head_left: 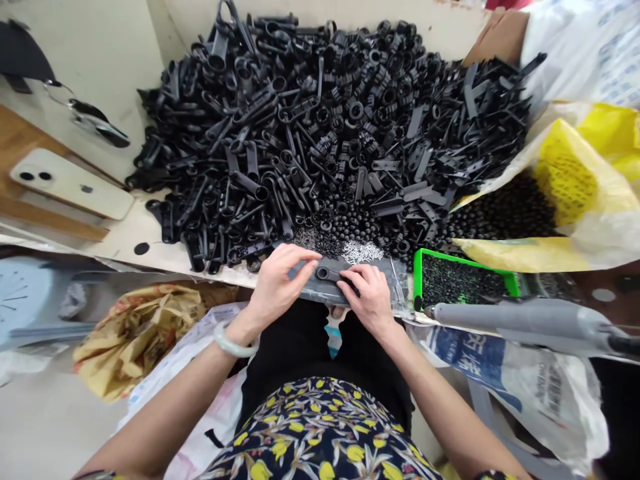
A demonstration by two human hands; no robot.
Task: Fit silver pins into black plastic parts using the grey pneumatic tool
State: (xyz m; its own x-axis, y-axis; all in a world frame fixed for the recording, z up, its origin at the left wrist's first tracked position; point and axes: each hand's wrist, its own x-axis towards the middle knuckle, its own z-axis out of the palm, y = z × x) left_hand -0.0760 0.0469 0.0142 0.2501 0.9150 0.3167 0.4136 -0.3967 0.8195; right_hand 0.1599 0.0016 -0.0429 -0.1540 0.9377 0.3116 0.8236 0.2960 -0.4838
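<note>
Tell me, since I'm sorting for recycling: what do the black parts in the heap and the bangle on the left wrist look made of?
Black parts: likely moulded plastic, semi-matte, uniform black with soft highlights. Bangle: pale, glossy, slightly translucent, possibly jade or glass; the view cannot settle it.

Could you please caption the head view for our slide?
Both hands, left hand and right hand, press a black plastic part before a heap of parts.
</note>
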